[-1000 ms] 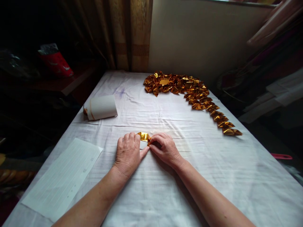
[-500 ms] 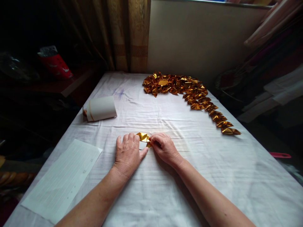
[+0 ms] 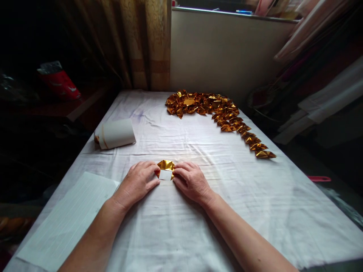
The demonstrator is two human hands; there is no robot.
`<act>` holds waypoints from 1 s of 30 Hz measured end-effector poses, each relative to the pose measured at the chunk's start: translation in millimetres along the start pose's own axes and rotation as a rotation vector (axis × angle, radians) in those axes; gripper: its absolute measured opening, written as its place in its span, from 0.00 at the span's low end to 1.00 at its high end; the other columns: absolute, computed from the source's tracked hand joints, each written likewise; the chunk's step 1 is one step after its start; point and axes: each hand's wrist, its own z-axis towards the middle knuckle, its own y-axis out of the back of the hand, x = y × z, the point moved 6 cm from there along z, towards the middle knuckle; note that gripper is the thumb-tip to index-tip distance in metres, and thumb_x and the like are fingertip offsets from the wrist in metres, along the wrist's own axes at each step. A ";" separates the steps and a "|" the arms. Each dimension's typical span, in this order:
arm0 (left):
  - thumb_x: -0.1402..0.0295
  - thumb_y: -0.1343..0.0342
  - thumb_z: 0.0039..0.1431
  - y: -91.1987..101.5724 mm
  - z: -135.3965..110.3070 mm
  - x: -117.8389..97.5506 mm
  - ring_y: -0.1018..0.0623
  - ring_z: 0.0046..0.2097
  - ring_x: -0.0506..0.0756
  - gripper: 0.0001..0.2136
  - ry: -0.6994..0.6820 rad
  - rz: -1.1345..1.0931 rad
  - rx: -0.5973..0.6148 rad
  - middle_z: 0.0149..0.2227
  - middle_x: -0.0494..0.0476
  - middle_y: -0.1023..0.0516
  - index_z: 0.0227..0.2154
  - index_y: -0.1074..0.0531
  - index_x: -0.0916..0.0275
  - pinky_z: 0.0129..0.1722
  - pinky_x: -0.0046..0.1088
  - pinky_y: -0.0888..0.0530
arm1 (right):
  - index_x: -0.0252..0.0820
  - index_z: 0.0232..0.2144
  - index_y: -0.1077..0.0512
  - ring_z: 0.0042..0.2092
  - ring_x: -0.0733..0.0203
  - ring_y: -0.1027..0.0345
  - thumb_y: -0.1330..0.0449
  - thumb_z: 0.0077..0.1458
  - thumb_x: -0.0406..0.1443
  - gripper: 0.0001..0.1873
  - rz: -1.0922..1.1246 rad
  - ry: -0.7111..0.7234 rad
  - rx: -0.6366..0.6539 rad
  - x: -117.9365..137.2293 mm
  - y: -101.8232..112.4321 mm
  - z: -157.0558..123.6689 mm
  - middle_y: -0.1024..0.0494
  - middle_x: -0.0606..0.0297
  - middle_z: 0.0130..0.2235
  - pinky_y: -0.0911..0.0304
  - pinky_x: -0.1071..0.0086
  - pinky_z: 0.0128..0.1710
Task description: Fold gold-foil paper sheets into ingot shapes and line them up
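Observation:
A small piece of gold foil paper (image 3: 166, 165), partly folded, lies on the white cloth between my hands; its white backing shows along the near side. My left hand (image 3: 138, 180) has its fingers closed at the paper's left edge. At the right edge, the fingertips of my right hand (image 3: 191, 179) pinch the other side. Farther back lies a pile of folded gold foil pieces (image 3: 198, 102), and a row of similar pieces trails from it toward the right edge of the table.
A white roll (image 3: 117, 133) with a band around it rests on its side at the left. A lined paper sheet (image 3: 68, 219) lies at the front left, partly under my left forearm. A red container (image 3: 61, 83) stands on the dark furniture beyond the table.
My left hand has drawn back to the left off the paper, now at its edge, so more of its white backing shows. The whole view has shifted slightly.

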 end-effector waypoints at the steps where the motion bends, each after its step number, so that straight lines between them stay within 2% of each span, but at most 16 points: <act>1: 0.68 0.42 0.57 0.8 0.7 3.8 0.27 0.52 0.57 0.07 -0.021 -0.029 0.009 0.48 0.51 0.23 0.40 0.27 0.55 0.53 0.37 0.33 | 0.46 0.38 0.25 0.47 0.55 0.30 0.38 0.57 0.34 0.06 -0.002 -0.002 0.008 0.2 0.2 -0.1 0.21 0.62 0.46 0.39 0.60 0.49; 10: 0.68 0.43 0.60 -1.3 6.2 11.7 0.24 0.47 0.55 0.06 -0.094 -0.032 -0.059 0.45 0.53 0.20 0.39 0.23 0.55 0.49 0.34 0.29 | 0.48 0.38 0.24 0.47 0.54 0.30 0.34 0.52 0.36 0.09 -0.010 -0.014 0.018 -2.5 0.5 1.2 0.21 0.63 0.45 0.39 0.58 0.49; 17: 0.67 0.41 0.59 -3.7 6.5 15.6 0.25 0.49 0.56 0.08 -0.118 -0.019 0.001 0.47 0.53 0.20 0.42 0.23 0.55 0.51 0.34 0.29 | 0.46 0.36 0.26 0.47 0.52 0.31 0.32 0.49 0.37 0.10 -0.072 -0.058 0.050 2.6 0.4 4.5 0.21 0.62 0.46 0.40 0.57 0.47; 22: 0.66 0.43 0.61 -1.7 7.7 11.0 0.24 0.46 0.55 0.06 -0.103 0.037 -0.048 0.44 0.53 0.20 0.38 0.23 0.55 0.48 0.33 0.29 | 0.45 0.34 0.28 0.46 0.50 0.31 0.32 0.51 0.39 0.09 -0.152 -0.062 0.067 7.3 -1.5 6.5 0.22 0.61 0.45 0.41 0.57 0.44; 30: 0.64 0.43 0.60 -1.4 6.7 12.4 0.24 0.46 0.56 0.07 -0.124 0.017 -0.068 0.44 0.53 0.20 0.39 0.22 0.55 0.49 0.33 0.28 | 0.45 0.36 0.27 0.45 0.52 0.32 0.36 0.56 0.42 0.09 -0.247 0.034 0.050 10.5 -4.1 3.8 0.21 0.59 0.45 0.44 0.59 0.45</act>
